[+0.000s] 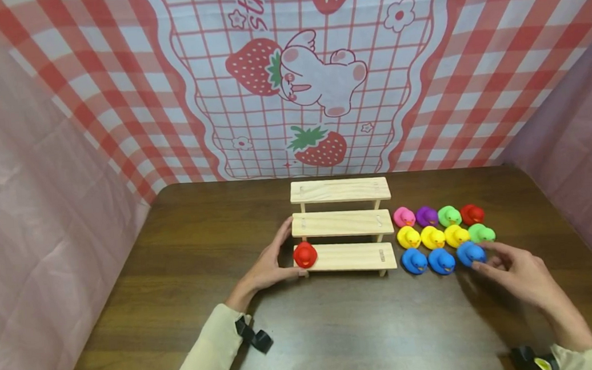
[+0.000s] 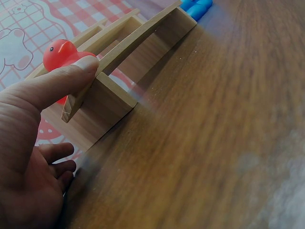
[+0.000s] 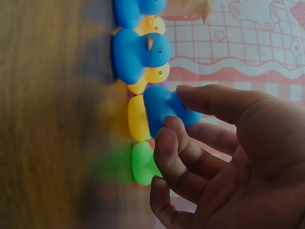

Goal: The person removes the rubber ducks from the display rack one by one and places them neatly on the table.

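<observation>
My left hand (image 1: pixel 268 267) holds the left end of a three-tier wooden shelf (image 1: pixel 345 223). In the left wrist view its thumb (image 2: pixel 71 78) lies against the lowest board beside a red rubber duck (image 1: pixel 305 255). That duck sits at the left end of the lowest tier; the index finger is hidden behind the shelf. At the table's right, my right hand (image 1: pixel 521 269) pinches a blue rubber duck (image 3: pixel 159 109) between thumb and fingers. In the right wrist view this duck appears slightly raised and tilted, beside another blue duck (image 3: pixel 138 55).
Rows of ducks stand right of the shelf: pink (image 1: pixel 404 217), purple (image 1: pixel 426 216), green (image 1: pixel 449 216) and red (image 1: pixel 472 214) at the back, yellow ones (image 1: pixel 432 237) and a green one (image 1: pixel 482 233) in the middle, blue ones (image 1: pixel 441 261) in front. Checked cloth (image 1: pixel 423 84) hangs behind.
</observation>
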Available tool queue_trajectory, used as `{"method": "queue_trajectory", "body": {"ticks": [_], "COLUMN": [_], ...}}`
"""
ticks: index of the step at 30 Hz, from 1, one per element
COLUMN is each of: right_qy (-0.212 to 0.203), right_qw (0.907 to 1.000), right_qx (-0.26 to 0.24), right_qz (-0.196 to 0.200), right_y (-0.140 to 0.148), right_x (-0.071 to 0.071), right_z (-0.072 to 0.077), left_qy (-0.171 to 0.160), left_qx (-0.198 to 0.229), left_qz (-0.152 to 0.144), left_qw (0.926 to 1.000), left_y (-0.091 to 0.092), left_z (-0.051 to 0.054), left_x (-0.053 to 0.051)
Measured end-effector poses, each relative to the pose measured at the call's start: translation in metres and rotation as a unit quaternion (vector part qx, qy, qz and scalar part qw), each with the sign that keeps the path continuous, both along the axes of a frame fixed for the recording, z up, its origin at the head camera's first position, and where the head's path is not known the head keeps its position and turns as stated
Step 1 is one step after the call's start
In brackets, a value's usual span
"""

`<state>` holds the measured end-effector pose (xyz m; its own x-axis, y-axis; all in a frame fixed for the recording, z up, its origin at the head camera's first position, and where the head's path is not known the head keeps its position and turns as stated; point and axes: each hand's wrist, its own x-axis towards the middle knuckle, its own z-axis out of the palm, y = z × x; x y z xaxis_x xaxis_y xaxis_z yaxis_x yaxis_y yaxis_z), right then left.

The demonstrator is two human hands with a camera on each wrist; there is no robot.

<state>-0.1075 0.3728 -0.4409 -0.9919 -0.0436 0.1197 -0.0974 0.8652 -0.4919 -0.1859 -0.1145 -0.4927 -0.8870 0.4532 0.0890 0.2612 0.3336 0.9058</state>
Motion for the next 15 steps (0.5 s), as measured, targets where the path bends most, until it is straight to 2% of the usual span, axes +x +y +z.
{"method": "queue_trajectory", "body": {"ticks": [15], "right_qy": [-0.050], "right_qw": [0.9986], "right_qx": [-0.013], "right_qz": [0.011], "right_y": [0.006], "right_x": [0.003], "right_z": [-0.013], "left_qy": [0.002], "left_qx": [-0.009], "left_qz": [0.002], "left_qw": [1.0000], "left_y": [-0.001], "left_z": [-0.001], "left_x": [-0.001]}}
